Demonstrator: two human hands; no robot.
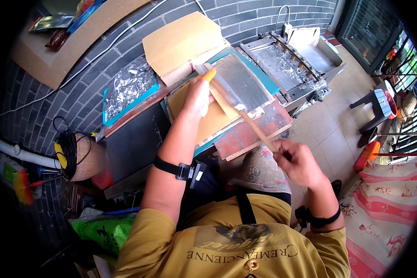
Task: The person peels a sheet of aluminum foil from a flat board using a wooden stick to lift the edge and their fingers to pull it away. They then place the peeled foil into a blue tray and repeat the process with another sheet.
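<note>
My left hand (pixel 198 98) is closed over a stack, an orange finger cot (pixel 209 75) on one fingertip. It appears to pinch the edge of a tan paper sheet (pixel 223 102); its fingers are partly hidden. In my right hand (pixel 299 160) I grip a long, thin wooden stick (pixel 258 129), which slants up and left to the stack. Beside the tan paper lies a pile of shiny, silvery thin sheets (pixel 243 81), on a teal board (pixel 268 83). Where the stick crosses this pile, its far end is hard to make out.
A blue tray (pixel 107 118) of crumpled silver foil stands at the left. Behind the stack sits a tan paper bundle (pixel 183 44). Reddish boards (pixel 259 129) jut out in front. A metal tray with foil scraps (pixel 282 60) is at the right, past it a blue-topped stool (pixel 381 103).
</note>
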